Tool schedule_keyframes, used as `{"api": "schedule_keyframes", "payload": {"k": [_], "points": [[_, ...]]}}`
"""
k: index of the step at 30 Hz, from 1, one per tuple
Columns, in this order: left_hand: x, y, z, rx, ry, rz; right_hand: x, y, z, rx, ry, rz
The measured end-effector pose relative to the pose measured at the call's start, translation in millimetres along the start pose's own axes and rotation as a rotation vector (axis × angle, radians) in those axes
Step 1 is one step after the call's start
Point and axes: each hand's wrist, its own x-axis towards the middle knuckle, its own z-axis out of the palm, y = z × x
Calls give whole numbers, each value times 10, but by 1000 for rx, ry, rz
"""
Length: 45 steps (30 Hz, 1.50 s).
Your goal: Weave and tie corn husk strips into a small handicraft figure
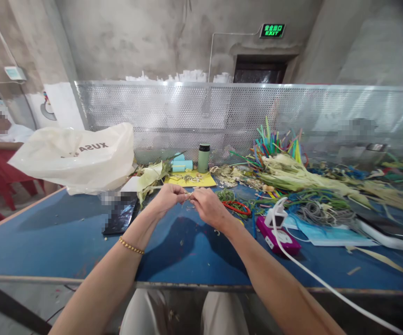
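Above the blue table, my left hand and my right hand meet at the fingertips, both closed in a pinch. Between them shows a bit of something small and pale, too small to name. Behind the hands lies a yellow sheet with dry scraps on it. A red cord loop and green strands lie just right of my right hand. Left of my left hand is a dark phone or tablet, lying flat and partly blurred out. Pale green corn husks rest behind it.
A white plastic bag stands at the left. At the back are a green bottle, colourful pipe cleaners and husks. A magenta power strip with a white cable and a blue mask lie right. A person sits far left.
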Motion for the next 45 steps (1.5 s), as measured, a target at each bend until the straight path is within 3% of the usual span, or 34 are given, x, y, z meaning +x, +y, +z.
{"api": "schedule_keyframes", "payload": {"k": [6, 10, 17, 19, 24, 28, 34, 45], "points": [[-40, 107, -32, -227, -16, 3, 38, -7, -40, 463, 120, 282], [-51, 103, 43, -251, -43, -30, 47, 6, -2, 603, 212, 356], [-41, 56, 154, -236, 156, 80, 36, 21, 74, 550, 196, 350], [-47, 75, 136, -205, 155, 84, 34, 34, 10, 496, 171, 343], [-76, 136, 120, -114, 82, 51, 28, 80, -175, 353, 364, 247], [-94, 151, 136, -81, 18, 55, 32, 87, -172, 357, 315, 219], [-97, 123, 146, -153, 11, 54, 42, 60, -122, 474, 316, 303], [-71, 81, 163, -193, -2, 37, 50, 84, -135, 498, 273, 303]]}}
